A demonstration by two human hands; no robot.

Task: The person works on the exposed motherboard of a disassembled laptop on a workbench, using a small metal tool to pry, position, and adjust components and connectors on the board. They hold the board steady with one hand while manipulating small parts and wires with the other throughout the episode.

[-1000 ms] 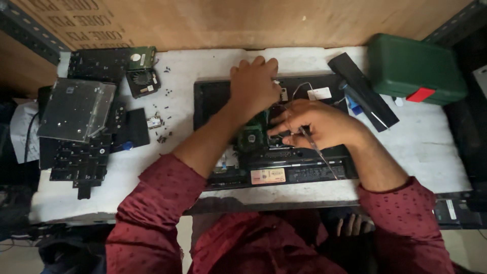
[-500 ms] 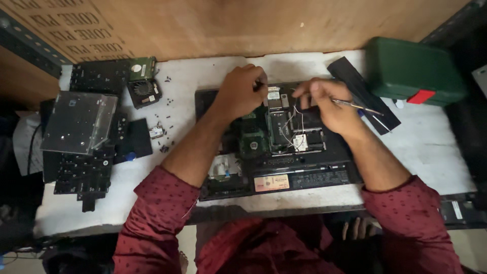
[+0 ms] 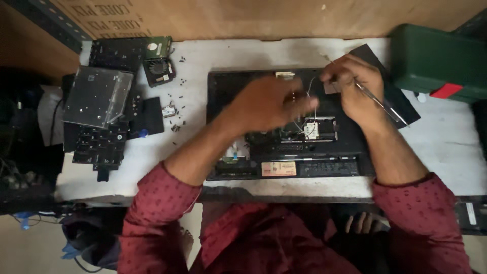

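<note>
- Seen from above on a white worktable (image 3: 253, 56), an opened black laptop chassis (image 3: 223, 91) lies flat at the centre, its circuit boards and thin wires exposed.
- The left hand (image 3: 269, 104) hovers over the middle of the chassis, blurred; whether its fingers are open or closed cannot be told.
- The right hand (image 3: 355, 89) is over the chassis's upper right corner, fingers closed around a slim metal tool (image 3: 380, 104) (tweezers or a screwdriver, too thin to tell).
- A green case (image 3: 439, 63) sits at the table's far right.
- To the left lie a silver drive (image 3: 96, 96), a black keyboard (image 3: 99, 147), a small fan (image 3: 158, 70) and scattered screws (image 3: 177, 124).
- Both forearms wear rolled red sleeves (image 3: 162, 203).
</note>
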